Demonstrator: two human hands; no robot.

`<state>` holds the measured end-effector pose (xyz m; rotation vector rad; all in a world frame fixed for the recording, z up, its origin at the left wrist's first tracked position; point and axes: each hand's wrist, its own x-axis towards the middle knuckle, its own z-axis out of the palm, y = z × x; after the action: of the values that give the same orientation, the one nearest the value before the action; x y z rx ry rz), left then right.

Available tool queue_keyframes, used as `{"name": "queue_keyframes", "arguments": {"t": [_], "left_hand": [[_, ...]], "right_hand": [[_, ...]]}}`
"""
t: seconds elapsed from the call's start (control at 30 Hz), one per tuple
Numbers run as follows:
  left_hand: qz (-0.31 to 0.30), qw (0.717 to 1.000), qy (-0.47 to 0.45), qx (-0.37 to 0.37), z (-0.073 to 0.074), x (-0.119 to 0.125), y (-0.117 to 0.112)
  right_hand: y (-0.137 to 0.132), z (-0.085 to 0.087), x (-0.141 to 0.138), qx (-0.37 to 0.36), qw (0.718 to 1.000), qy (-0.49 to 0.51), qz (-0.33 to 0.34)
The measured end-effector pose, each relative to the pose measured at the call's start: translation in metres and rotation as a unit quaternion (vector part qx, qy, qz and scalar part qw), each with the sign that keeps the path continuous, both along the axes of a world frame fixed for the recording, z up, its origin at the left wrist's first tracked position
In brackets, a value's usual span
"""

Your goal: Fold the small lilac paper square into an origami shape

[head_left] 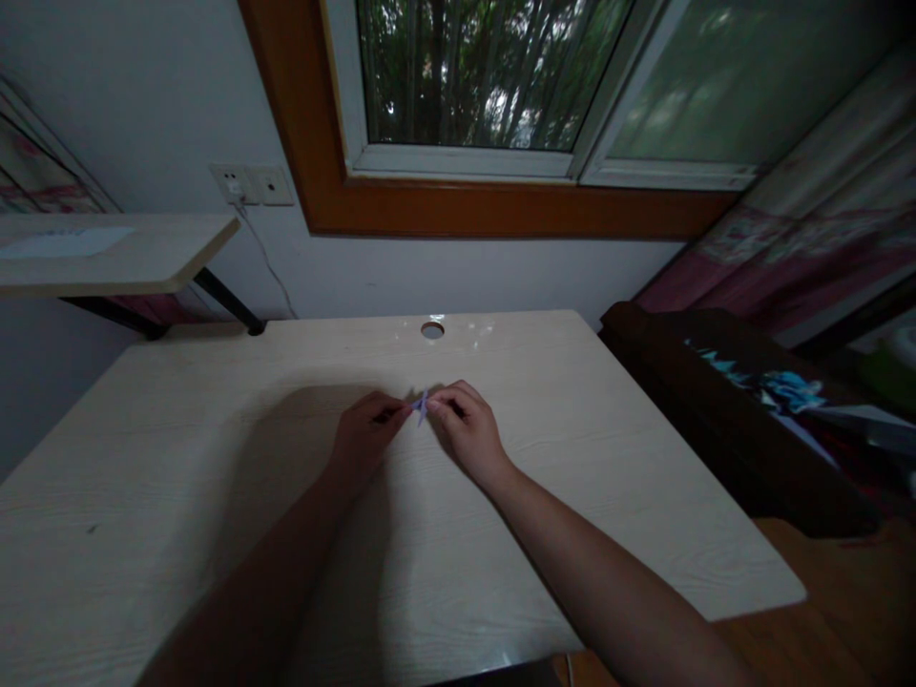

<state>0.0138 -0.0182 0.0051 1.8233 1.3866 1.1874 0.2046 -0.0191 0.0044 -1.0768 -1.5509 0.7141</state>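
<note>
A small purple piece of folded paper (421,407) with thin pointed ends is held above the middle of the desk, between my two hands. On its left side, my left hand (364,429) pinches one end with closed fingers. My right hand (467,420) grips the opposite side between thumb and fingertips. Thin points of the paper stick up and down between the fingertips. Its exact folded shape is too small to make out, and the fingers cover part of it.
The pale wooden desk (572,515) has a round cable hole (432,330) near its back edge. A raised shelf (143,250) stands at the left, below a wall socket (250,184) with a cord. Dark furniture (687,410) bearing blue items flanks the right edge.
</note>
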Motion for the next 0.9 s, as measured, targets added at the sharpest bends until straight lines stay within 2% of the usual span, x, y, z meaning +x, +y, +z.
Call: {"name": "queue_keyframes", "arguments": {"t": [0.17, 0.43, 0.9], "left_hand": [[0.006, 0.998, -0.045, -0.035, 0.0033, -0.0001, -0.0001], [0.014, 0.992, -0.105, -0.072, -0.0009, -0.0021, 0.0019], [0.002, 0.989, -0.125, -0.083, -0.0023, -0.0031, 0.0028]], "right_hand": [[0.0011, -0.0012, -0.0001, -0.014, 1.0, 0.01, -0.006], [0.0007, 0.0005, -0.0006, -0.021, 1.0, 0.01, -0.001], [0.0008, 0.0006, -0.0005, -0.02, 1.0, 0.019, 0.011]]}}
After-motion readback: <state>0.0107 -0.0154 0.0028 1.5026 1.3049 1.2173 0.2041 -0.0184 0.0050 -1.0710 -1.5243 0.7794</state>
